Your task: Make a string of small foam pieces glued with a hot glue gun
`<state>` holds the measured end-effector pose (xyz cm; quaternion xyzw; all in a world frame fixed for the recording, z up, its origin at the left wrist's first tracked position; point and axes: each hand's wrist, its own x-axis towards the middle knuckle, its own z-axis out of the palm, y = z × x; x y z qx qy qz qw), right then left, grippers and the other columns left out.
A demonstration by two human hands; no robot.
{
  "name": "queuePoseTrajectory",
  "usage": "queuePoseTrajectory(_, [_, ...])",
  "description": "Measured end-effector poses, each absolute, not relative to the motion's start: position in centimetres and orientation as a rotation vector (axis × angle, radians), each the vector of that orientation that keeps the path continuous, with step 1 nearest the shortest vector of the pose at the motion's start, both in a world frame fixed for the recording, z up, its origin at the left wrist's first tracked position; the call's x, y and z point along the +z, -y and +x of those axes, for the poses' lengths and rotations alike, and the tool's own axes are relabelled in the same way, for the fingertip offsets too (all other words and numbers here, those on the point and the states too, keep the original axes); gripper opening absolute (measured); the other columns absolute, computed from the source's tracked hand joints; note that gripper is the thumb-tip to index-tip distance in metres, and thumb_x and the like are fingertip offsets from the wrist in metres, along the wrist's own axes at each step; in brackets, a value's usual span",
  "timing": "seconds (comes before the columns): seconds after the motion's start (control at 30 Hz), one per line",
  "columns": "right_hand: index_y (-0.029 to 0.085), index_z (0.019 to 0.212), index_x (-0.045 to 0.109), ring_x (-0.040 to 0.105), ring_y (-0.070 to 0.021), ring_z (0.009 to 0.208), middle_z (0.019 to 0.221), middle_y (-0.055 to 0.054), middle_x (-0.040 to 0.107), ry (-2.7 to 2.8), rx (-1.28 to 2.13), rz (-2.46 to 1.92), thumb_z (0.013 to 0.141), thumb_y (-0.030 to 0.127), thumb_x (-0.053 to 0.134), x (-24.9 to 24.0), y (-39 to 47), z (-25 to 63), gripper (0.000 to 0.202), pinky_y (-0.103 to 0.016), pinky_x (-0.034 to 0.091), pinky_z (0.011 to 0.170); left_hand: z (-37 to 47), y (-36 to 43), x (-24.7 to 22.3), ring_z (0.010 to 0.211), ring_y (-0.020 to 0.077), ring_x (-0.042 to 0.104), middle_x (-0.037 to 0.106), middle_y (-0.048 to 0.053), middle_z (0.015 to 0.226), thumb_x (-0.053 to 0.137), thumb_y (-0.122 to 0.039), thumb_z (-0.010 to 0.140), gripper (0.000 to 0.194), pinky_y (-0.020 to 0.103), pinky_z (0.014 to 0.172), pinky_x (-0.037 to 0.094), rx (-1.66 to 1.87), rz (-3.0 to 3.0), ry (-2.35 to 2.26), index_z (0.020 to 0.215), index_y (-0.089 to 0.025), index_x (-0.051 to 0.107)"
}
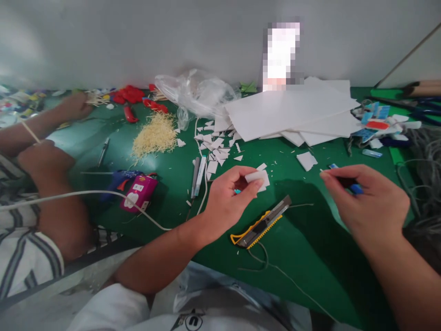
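Note:
My left hand [229, 195] is closed around a small piece of white board [257, 178], held between thumb and fingers above the green table. A bit of teal shows under its fingers. To the right, my right hand [368, 197] is closed in a pinch. A tiny white tip shows at its fingertips, and blue parts show by its fingers; what they belong to is unclear. Between and below my hands lies a yellow utility knife [262, 223]. Past the fingers is a torn white scrap [306, 161].
White sheets [292, 110] overlap at the back, beside cut scraps [213, 147] and a clear plastic bag [200, 94]. Markers [199, 177], a pink box [138, 193] and a yellow shred pile [155, 135] lie left. A co-worker's hand [46, 161] is further left. Grey string [422, 179] heaps right.

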<state>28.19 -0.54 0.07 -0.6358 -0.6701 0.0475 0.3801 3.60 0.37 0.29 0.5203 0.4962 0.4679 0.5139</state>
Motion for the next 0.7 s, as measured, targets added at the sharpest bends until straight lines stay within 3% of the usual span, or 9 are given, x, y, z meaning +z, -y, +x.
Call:
queuePoseTrajectory(0.13, [0.026, 0.082, 0.070, 0.068, -0.0236, 0.070, 0.075, -0.006, 0.073, 1.744, 0.004, -1.712, 0.086, 0.027, 0.069, -1.0, -2.2, 29.4, 0.003, -0.038, 0.051, 0.062, 4.0, 0.1, 0.1, 0.059, 0.0078, 0.061, 0.067, -0.002, 0.073, 0.072, -0.031, 0.081, 0.016, 0.019, 0.058, 0.052, 1.018, 1.306, -1.136, 0.088, -0.018, 0.068])
queuePoseTrajectory(0.3, [0.025, 0.106, 0.073, 0.072, -0.0326, 0.102, 0.111, -0.012, 0.078, 1.840, -0.050, -1.654, 0.095, 0.025, 0.052, -2.0, -3.6, 30.7, 0.024, -0.053, 0.056, 0.087, 4.2, -0.1, -0.3, 0.064, 0.0104, 0.067, 0.070, -0.001, 0.075, 0.073, -0.031, 0.080, 0.021, 0.021, 0.062, 0.055, 0.940, 1.257, -1.105, 0.095, -0.018, 0.067])
queuePoseTrajectory(0.37, [0.023, 0.113, 0.072, 0.072, -0.0337, 0.104, 0.113, -0.015, 0.077, 1.910, -0.138, -1.571, 0.099, 0.027, 0.047, -1.9, -3.3, 30.9, 0.028, -0.055, 0.056, 0.087, 4.1, -0.3, -0.4, 0.065, 0.0110, 0.068, 0.071, -0.001, 0.078, 0.073, -0.031, 0.079, 0.026, 0.022, 0.065, 0.057, 0.967, 1.205, -1.060, 0.100, -0.017, 0.065])
queuePoseTrajectory(0.5, [0.019, 0.110, 0.071, 0.073, -0.0257, 0.085, 0.093, -0.012, 0.076, 2.094, -0.230, -1.266, 0.095, 0.028, 0.059, -0.9, -1.9, 30.1, 0.021, -0.040, 0.059, 0.072, 3.6, -0.8, -0.4, 0.069, 0.0101, 0.067, 0.070, -0.002, 0.079, 0.075, -0.031, 0.078, 0.025, 0.021, 0.066, 0.058, 1.120, 1.174, -1.076, 0.097, -0.019, 0.065])
queuePoseTrajectory(0.6, [0.023, 0.101, 0.071, 0.073, -0.0190, 0.088, 0.097, -0.006, 0.078, 2.330, -0.106, -0.976, 0.094, 0.029, 0.062, 0.1, -0.2, 28.3, 0.013, -0.032, 0.058, 0.079, 3.2, -1.1, -0.2, 0.066, 0.0084, 0.062, 0.068, -0.002, 0.080, 0.075, -0.031, 0.079, 0.021, 0.019, 0.060, 0.054, 1.176, 1.230, -1.139, 0.093, -0.019, 0.067])
queuePoseTrajectory(0.7, [0.017, 0.101, 0.071, 0.071, -0.0179, 0.091, 0.099, -0.008, 0.078, 2.533, -0.006, -0.733, 0.095, 0.023, 0.060, 0.4, 1.6, 26.0, 0.014, -0.031, 0.055, 0.083, 2.8, -1.2, -0.1, 0.063, 0.0070, 0.058, 0.067, -0.002, 0.084, 0.074, -0.029, 0.080, 0.022, 0.018, 0.058, 0.052, 1.190, 1.345, -1.194, 0.098, -0.019, 0.069])
